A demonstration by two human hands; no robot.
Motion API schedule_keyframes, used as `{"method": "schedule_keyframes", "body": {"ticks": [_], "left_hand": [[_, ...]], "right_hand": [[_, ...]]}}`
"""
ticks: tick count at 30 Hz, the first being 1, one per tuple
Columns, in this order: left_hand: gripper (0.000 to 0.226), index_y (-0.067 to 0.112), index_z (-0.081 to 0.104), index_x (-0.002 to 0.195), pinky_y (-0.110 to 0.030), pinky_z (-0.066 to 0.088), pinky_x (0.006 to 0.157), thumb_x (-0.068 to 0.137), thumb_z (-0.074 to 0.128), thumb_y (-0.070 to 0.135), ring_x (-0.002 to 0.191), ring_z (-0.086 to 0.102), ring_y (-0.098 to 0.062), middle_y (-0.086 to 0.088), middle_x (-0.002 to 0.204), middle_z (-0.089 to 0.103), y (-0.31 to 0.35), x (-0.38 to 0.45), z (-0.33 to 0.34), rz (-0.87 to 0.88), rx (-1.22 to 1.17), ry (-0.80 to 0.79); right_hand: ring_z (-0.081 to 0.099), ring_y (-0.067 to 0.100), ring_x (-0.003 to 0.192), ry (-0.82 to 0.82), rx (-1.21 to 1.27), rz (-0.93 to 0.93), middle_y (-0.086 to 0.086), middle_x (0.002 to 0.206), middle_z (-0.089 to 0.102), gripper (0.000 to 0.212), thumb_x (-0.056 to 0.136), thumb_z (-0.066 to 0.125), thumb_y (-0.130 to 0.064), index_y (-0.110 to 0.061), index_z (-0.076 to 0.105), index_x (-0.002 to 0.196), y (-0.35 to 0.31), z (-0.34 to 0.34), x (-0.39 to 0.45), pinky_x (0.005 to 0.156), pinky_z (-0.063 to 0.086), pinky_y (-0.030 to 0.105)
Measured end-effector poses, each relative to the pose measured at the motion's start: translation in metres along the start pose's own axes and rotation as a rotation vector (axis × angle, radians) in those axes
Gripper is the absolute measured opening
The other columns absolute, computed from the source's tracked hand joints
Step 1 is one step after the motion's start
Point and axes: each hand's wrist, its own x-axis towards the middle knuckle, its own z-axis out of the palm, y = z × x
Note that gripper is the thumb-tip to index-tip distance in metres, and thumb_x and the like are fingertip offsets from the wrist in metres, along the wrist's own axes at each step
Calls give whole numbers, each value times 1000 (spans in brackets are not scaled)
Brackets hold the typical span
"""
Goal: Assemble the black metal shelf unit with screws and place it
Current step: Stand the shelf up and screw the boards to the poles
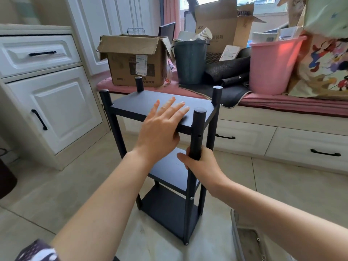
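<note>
Left hand is lying flat on the top panel, fingers spread, thumb hooking under the near edge. Right hand is gripping the near right post, fingers curled round it. Black shelf unit is standing upright on the tiled floor, three tiers, near the window seat.

Tiled floor, beige, pale grout lines. Standing on it: black shelf unit, upright on four posts, three tiers; grey tray at lower right, partly cut off by the frame edge, small screws inside.

Window bench, cream drawer fronts with black handles, pink cushion on top. On the cushion, left to right: open cardboard box; dark green bucket; black mat, draped over the front edge; pink bucket; cartoon-print bag. Taller cardboard box behind the buckets.
</note>
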Motion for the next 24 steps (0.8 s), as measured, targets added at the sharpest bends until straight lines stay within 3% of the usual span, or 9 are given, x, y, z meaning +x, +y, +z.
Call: {"method": "schedule_keyframes", "body": {"ticks": [2, 4, 6, 9, 15, 19, 24], "left_hand": [[63, 14, 48, 148, -48, 12, 126, 88, 66, 3, 149, 31, -26, -5, 154, 45, 3, 9, 3, 20, 63, 4], [57, 12, 55, 142, -49, 27, 122, 88, 66, -1, 142, 44, -28, -6, 146, 54, 9, 15, 7, 50, 77, 38], [51, 8, 64, 133, -48, 45, 109, 84, 70, -4, 130, 57, -31, -9, 135, 63, 18, 17, 11, 88, 45, 105], [42, 5, 72, 122, -46, 55, 95, 81, 72, -5, 115, 67, -32, -11, 123, 70, 33, 19, 17, 139, 16, 206], [33, 6, 75, 115, -44, 61, 85, 82, 72, 3, 109, 70, -30, -9, 117, 73, 61, 19, 24, 107, -20, 247], [32, 6, 76, 114, -45, 62, 82, 82, 73, 3, 108, 70, -31, -8, 116, 73, 64, 17, 23, 84, -14, 247], [34, 5, 76, 114, -47, 61, 83, 81, 71, 0, 107, 70, -33, -9, 116, 73, 65, 17, 24, 85, -8, 241]], "right_hand": [[41, 21, 59, 10, 23, -1, 10, 63, 43, 36, 86, 71, -23, -5, 45, 70, 1, -1, -2, 65, 41, 35], [41, 22, 60, 45, 53, 7, 12, 63, 42, 37, 85, 71, -18, 5, 45, 73, 2, -6, -4, 64, 41, 35], [40, 22, 59, 80, 67, 10, 13, 61, 42, 34, 85, 69, -11, 11, 45, 75, 5, -14, -6, 63, 40, 33], [38, 21, 56, 129, 104, 14, 13, 59, 43, 32, 85, 66, -5, 14, 44, 72, 8, -29, -9, 60, 37, 34], [35, 21, 53, 197, 164, -20, 12, 56, 41, 34, 89, 62, -8, 13, 42, 71, 14, -48, -16, 55, 33, 36], [29, 20, 49, 214, 185, -10, 3, 50, 36, 36, 88, 61, -3, -8, 38, 60, 14, -48, -17, 49, 28, 32], [24, 24, 57, 246, 183, 31, 7, 57, 28, 37, 83, 56, 5, -12, 30, 62, 10, -44, -12, 53, 23, 38]]}}
